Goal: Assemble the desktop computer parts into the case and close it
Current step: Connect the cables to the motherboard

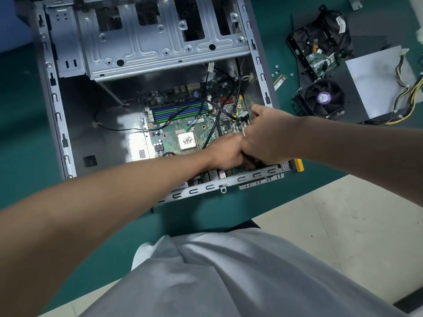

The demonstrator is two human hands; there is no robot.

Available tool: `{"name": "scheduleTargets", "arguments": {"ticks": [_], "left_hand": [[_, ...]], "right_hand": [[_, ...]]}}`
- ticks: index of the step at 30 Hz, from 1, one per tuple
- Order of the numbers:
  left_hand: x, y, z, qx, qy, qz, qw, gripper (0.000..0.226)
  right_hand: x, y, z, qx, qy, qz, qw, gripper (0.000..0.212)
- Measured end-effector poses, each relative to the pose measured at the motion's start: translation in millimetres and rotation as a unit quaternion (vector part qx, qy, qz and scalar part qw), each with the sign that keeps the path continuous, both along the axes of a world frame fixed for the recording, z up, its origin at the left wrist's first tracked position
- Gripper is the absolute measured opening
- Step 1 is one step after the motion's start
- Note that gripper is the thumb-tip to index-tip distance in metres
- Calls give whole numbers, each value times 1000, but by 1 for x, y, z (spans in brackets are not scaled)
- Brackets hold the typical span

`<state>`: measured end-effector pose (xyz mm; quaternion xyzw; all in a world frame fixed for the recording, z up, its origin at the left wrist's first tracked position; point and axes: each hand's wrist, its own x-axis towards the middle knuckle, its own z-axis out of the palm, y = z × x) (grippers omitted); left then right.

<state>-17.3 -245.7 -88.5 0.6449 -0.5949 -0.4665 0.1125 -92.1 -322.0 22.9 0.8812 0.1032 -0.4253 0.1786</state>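
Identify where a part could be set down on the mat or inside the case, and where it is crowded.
Free: green mat left of the case; bare case floor left of the motherboard. Crowded: right side, with cooler fan, power supply, drive, screws; both hands fill the motherboard's right corner.

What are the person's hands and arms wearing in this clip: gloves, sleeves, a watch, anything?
Nothing: the left hand and right hand are gloveless, and both forearms are uncovered, with no sleeve, watch, wristband or ring visible. The only clothing in view is a light grey garment below.
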Motion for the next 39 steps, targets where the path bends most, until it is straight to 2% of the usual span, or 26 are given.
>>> {"name": "scheduleTargets", "arguments": {"ticks": [4,9,11,13,15,16,18,20,24,28,33,35,37,39], "left_hand": [[3,0,-1,21,30,25,999,21],[2,1,-4,10,10,28,999,21],[2,0,-4,9,10,27,1000,21],[2,-1,-3,16,7,27,999,22],[2,0,-1,20,5,28,999,11],[2,1,2,16,11,26,999,5],[2,2,8,6,29,25,999,13],[3,2,11,8,37,27,999,18],[4,3,12,10,43,40,998,16],[4,4,13,11,65,49,997,20],[4,2,9,16,51,45,998,17],[4,2,9,14,53,47,997,18],[4,3,9,16,53,52,997,19],[3,4,9,22,47,49,997,21]], "right_hand": [[-4,-3,-4,18,-32,-8,999,10],[2,1,-4,-4,17,0,1000,26],[3,0,-1,-1,5,0,1000,29],[1,-1,-2,5,-11,-11,1000,19],[1,-1,-4,1,2,-5,1000,8],[1,1,-5,-4,11,2,1000,10],[5,2,-3,-3,22,13,1000,29],[6,2,1,4,16,12,1000,38],[3,1,-1,8,-9,4,1000,19],[6,6,-1,-3,27,9,1000,25],[3,3,3,15,-18,7,1000,15],[3,4,2,7,-12,11,1000,12],[4,6,2,2,5,18,1000,19],[3,6,2,5,2,16,1000,13]]}}
